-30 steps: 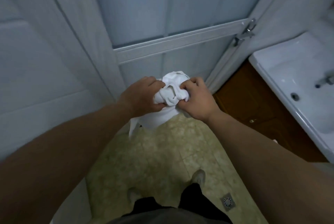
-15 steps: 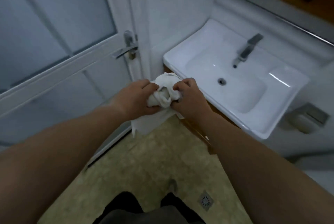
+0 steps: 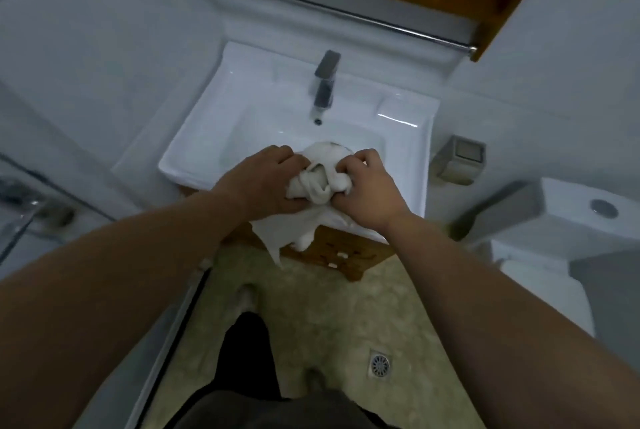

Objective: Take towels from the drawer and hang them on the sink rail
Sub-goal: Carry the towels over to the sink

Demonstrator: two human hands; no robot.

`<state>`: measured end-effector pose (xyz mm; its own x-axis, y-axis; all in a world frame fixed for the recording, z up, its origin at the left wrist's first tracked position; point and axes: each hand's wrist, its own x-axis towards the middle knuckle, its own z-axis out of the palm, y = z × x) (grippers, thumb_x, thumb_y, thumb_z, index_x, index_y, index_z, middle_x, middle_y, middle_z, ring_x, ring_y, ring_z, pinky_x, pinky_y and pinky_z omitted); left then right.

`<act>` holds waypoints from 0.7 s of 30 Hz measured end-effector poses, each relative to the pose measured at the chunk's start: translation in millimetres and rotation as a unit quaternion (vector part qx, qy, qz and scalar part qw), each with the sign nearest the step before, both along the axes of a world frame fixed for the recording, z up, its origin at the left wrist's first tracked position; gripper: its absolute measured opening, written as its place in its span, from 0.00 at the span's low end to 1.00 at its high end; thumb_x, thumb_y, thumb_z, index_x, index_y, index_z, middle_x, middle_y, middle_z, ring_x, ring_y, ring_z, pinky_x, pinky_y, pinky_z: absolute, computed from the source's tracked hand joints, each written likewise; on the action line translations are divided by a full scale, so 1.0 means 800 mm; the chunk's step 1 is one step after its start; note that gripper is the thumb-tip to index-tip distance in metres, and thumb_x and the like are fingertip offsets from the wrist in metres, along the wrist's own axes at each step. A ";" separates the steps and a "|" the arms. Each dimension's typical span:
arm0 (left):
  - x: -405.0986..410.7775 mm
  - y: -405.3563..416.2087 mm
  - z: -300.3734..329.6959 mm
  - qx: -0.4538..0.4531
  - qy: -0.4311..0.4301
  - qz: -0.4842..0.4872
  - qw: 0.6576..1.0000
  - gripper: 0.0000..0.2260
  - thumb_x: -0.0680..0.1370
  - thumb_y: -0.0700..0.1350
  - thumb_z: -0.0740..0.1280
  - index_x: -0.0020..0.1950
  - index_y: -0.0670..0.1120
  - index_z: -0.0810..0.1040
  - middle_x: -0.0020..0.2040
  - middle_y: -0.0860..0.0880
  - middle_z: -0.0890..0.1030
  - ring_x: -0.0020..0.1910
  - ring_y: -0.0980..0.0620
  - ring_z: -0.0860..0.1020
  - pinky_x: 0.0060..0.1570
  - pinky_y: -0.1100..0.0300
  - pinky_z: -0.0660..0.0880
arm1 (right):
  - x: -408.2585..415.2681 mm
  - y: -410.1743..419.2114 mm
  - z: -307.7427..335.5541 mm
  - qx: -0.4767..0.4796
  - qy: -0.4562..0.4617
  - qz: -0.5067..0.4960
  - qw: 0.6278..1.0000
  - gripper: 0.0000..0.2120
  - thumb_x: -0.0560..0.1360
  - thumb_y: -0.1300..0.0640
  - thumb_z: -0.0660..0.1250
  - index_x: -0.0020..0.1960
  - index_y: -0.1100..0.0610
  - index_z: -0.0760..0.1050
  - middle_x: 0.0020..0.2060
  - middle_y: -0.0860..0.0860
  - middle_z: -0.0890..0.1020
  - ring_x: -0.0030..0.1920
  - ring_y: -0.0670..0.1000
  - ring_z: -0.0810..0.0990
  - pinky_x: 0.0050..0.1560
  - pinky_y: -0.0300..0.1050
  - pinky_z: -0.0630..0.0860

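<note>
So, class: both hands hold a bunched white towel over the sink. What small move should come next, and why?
Probably lift the towel up and forward toward the rail. Left hand and right hand grip it bunched above the sink, well below the bare rail, so it has to rise before it can be spread and draped.

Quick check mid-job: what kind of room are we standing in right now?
Almost surely a small bathroom: a white sink with a faucet, a toilet at the right, and a floor drain in the tiled floor.
</note>
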<state>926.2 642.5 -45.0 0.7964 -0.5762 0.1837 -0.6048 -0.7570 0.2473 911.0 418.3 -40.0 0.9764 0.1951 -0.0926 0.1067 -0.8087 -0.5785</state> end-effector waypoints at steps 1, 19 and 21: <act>0.023 0.003 0.000 0.001 0.007 -0.015 1.000 0.29 0.68 0.56 0.77 0.62 0.41 0.76 0.50 0.41 0.79 0.47 0.41 0.77 0.46 0.48 0.76 | 0.011 0.003 -0.001 0.000 0.000 -0.021 1.000 0.20 0.69 0.54 0.74 0.60 0.51 0.75 0.60 0.48 0.66 0.46 0.50 0.74 0.47 0.39 0.69; 0.262 0.019 -0.026 0.058 0.041 -0.221 0.973 0.28 0.71 0.60 0.67 0.61 0.40 0.77 0.49 0.40 0.80 0.44 0.40 0.78 0.47 0.48 0.77 | 0.139 0.057 -0.014 -0.033 0.037 -0.209 0.977 0.22 0.70 0.50 0.74 0.62 0.54 0.74 0.61 0.53 0.68 0.48 0.54 0.75 0.49 0.39 0.67; 0.270 0.016 -0.028 0.068 0.043 -0.209 0.975 0.29 0.72 0.58 0.71 0.65 0.40 0.76 0.53 0.39 0.80 0.48 0.38 0.78 0.49 0.46 0.75 | 0.148 0.055 -0.022 -0.027 0.044 -0.211 0.976 0.21 0.71 0.49 0.74 0.61 0.54 0.74 0.62 0.54 0.68 0.47 0.54 0.75 0.49 0.39 0.67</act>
